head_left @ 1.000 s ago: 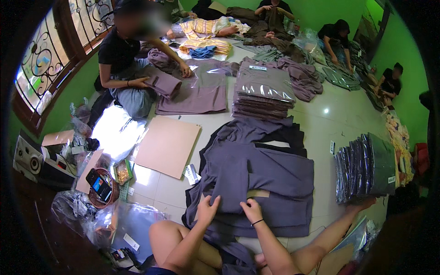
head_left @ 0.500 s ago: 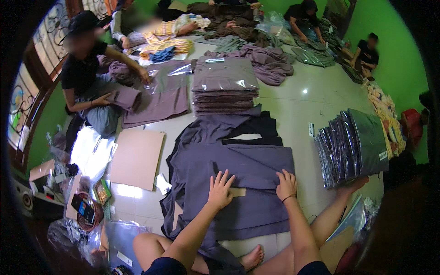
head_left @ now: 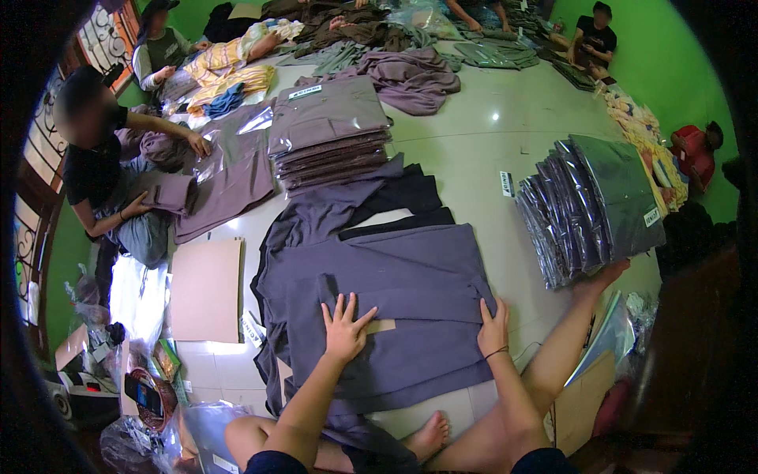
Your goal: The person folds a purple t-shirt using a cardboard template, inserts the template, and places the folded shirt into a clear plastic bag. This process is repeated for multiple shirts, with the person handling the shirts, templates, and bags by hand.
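A dark grey shirt (head_left: 395, 276) lies spread on the floor before me, part of it folded across itself. Flat on its middle rests my left hand (head_left: 345, 330), fingers spread. My right hand (head_left: 494, 325) is at the shirt's right edge, its fingers bent and closed on the cloth. Between the hands a strip of tan cardboard (head_left: 382, 325) shows through a gap in the cloth. Black cloth (head_left: 410, 197) lies under and beyond the shirt.
Bagged folded garments are stacked ahead (head_left: 328, 118) and at right (head_left: 604, 205). A cardboard sheet (head_left: 207, 291) lies left, near a basket with a phone (head_left: 144, 395) and clear plastic bags (head_left: 209, 430). A co-worker (head_left: 95, 158) handles brown cloth at left; several others sit farther back.
The view has shifted, so the surroundings sit further left and higher. My right hand's fingers have drawn together at the shirt's edge. My left hand stays spread on the cloth.
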Motion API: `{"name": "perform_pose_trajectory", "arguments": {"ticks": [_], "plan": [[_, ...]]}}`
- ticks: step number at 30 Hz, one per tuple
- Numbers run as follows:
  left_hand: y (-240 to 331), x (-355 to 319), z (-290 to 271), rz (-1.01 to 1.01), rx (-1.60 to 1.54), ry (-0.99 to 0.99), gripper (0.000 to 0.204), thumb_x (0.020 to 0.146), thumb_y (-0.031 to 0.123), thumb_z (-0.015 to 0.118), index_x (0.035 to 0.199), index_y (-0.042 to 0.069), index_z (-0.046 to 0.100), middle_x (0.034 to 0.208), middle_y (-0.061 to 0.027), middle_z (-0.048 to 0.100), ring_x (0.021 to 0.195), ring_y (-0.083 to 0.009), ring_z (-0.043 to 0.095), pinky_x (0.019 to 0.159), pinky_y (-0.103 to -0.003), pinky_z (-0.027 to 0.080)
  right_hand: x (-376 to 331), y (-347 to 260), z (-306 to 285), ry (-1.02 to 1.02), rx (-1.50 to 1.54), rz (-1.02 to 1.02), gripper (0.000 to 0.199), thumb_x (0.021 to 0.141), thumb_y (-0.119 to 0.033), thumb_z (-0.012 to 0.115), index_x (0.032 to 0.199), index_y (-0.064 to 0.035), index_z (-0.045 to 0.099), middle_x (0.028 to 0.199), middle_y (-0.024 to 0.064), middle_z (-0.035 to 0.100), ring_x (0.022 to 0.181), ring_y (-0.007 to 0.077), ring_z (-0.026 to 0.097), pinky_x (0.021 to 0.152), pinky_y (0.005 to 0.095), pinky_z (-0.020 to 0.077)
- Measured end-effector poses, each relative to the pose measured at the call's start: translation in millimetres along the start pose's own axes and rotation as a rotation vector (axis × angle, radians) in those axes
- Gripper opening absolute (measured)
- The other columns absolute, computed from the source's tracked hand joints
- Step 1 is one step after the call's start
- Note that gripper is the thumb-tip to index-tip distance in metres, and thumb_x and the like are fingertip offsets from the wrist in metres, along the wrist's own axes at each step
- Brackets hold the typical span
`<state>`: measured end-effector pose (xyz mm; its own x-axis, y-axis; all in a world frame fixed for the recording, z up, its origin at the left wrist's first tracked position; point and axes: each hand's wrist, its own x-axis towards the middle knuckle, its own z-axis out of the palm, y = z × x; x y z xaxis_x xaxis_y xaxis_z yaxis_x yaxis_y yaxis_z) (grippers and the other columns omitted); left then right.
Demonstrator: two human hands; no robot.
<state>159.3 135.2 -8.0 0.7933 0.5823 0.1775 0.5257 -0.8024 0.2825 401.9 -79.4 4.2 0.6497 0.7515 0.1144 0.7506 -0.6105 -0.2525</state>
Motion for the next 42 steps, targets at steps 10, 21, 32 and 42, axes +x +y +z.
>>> {"name": "perform_pose_trajectory", "arguments": {"ticks": [10, 21, 32, 42], "plan": [[66.5, 44.9, 12.5, 0.401, -0.226, -0.134, 0.030, 0.082, 0.022, 0.052, 0.106, 0.005, 0.052, 0.115, -0.0120, 0.051, 0.101, -0.0253, 0.051, 0.090, -0.039, 0.037, -97.1, 29.7, -31.6, -0.232, 0.197, 0.311, 0.076, 0.071, -0.030, 0.064, 0.130, 0.0000, 0.027, 0.117, 0.0262, 0.039, 0.109, 0.0399, 0.037, 0.094, 0.0449, 0.0293], [199.4, 133.8, 59.3, -0.217, -0.471, -0.615, 0.032, 0.069, 0.014, 0.057, 0.096, -0.003, 0.056, 0.102, -0.0205, 0.056, 0.098, -0.0345, 0.054, 0.084, -0.040, 0.043, -89.6, 13.7, -40.8, -0.276, 0.092, 0.502, 0.065, 0.065, -0.030, 0.071, 0.114, 0.0012, 0.043, 0.096, 0.0213, 0.054, 0.095, 0.0344, 0.048, 0.081, 0.0402, 0.0387], [-24.2, -18.6, -111.0, -0.450, -1.805, 0.023, 0.033, 0.076, -0.003, 0.042, 0.107, 0.001, 0.052, 0.108, -0.0097, 0.054, 0.098, -0.0168, 0.052, 0.086, -0.028, 0.040, -147.7, -146.5, -115.6, -0.242, 1.244, -0.266, 0.036, 0.074, -0.015, 0.062, 0.103, 0.0019, 0.051, 0.112, 0.0178, 0.046, 0.102, 0.0259, 0.047, 0.082, 0.0361, 0.0424], [31.7, -249.1, -77.6, -1.284, -2.352, 0.116, 0.020, 0.083, 0.022, 0.049, 0.090, 0.003, 0.050, 0.086, -0.0127, 0.056, 0.085, -0.0264, 0.055, 0.082, -0.035, 0.044, -127.7, -190.4, 13.2, -0.246, 0.151, -0.428, 0.056, 0.085, -0.036, 0.046, 0.130, -0.0043, 0.033, 0.137, 0.0193, 0.025, 0.125, 0.0363, 0.024, 0.101, 0.0512, 0.0165]]}}
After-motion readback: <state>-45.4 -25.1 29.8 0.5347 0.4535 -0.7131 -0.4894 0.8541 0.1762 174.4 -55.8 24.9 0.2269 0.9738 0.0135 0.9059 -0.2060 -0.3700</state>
